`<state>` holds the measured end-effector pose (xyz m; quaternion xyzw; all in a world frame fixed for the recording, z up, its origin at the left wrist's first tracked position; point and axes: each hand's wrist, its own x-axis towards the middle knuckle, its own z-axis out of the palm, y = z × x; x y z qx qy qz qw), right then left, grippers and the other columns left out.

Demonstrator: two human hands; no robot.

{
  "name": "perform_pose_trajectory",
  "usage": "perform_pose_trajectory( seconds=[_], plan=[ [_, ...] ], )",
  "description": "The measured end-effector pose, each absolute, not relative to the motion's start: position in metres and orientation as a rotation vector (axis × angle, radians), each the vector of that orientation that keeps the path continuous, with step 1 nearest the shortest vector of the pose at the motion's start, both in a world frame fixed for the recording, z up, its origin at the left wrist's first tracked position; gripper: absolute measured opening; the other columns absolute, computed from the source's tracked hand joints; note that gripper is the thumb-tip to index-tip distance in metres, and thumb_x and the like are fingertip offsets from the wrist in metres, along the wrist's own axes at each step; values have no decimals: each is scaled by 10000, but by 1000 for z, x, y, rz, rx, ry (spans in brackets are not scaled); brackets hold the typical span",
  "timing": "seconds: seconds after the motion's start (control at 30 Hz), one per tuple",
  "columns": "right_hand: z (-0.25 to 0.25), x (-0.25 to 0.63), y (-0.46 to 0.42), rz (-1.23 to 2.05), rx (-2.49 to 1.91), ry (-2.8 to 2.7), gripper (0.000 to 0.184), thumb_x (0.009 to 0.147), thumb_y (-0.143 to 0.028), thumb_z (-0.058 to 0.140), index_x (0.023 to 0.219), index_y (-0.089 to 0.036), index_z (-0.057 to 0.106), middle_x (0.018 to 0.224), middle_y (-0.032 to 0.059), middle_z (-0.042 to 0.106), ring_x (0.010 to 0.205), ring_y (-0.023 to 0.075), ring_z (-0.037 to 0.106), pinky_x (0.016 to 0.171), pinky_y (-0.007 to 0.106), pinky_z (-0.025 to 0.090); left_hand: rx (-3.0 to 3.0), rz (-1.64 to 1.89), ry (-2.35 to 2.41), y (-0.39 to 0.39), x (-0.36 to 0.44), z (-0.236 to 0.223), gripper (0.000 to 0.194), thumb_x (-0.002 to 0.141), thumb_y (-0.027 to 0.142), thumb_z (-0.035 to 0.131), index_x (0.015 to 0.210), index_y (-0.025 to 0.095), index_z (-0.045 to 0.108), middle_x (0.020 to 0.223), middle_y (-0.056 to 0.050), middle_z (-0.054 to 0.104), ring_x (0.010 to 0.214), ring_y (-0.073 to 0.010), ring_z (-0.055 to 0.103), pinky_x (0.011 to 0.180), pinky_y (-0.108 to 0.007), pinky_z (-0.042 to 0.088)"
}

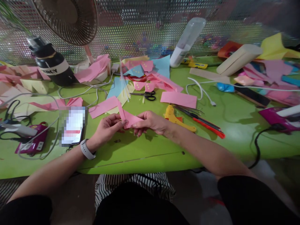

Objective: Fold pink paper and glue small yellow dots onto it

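Over the green table (pixel 145 159), a folded piece of pink paper (pixel 130 118) is held between both hands. My left hand (pixel 110 126) pinches its left side, thumb on the front, where a narrow strip stands up. On the other side, my right hand (pixel 150 123) grips the right corner with thumb and fingers. Flat pink rectangles lie close by, one (pixel 104 107) behind my left hand and another (pixel 178 99) beyond my right. A yellow glue gun (pixel 179 120) rests beside my right wrist, and black scissors (pixel 148 95) lie behind the paper.
A lit phone (pixel 74 126) lies left of my left wrist. Purple power strips (pixel 35 140) with cables sit at both sides. Behind stand a fan (pixel 67 18), a dark bottle (pixel 53 65) and a clear bottle (pixel 187 42). A red-handled tool (pixel 208 126) lies right of the glue gun.
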<state>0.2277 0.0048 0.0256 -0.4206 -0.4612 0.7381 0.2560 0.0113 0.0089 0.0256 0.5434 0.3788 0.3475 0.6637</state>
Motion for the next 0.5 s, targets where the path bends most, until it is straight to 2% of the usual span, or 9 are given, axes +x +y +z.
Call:
perform_pose_trajectory(
  seconds=[0.13,0.3,0.5],
  plan=[
    [34,230,6,2086,-1203,-1277,326,606,-333,864,804,-100,750,672,68,751,529,118,670,473,200,470,1304,768,857,8,13,24,275,765,311,788,914,128,647,727,-17,701,628,-82,633,556,-157,512],
    [40,236,10,2144,-1232,-1351,399,640,-408,834,875,-94,759,760,97,768,627,135,700,546,215,501,1361,715,876,7,13,22,273,803,323,743,965,130,638,739,-26,705,597,-82,625,522,-169,481],
    [31,231,8,2103,-1311,-1349,358,590,-349,865,816,-96,754,670,80,743,614,140,696,566,217,517,1414,644,937,3,15,21,274,820,338,719,967,129,618,721,-32,696,551,-80,587,463,-177,433]
  ],
)
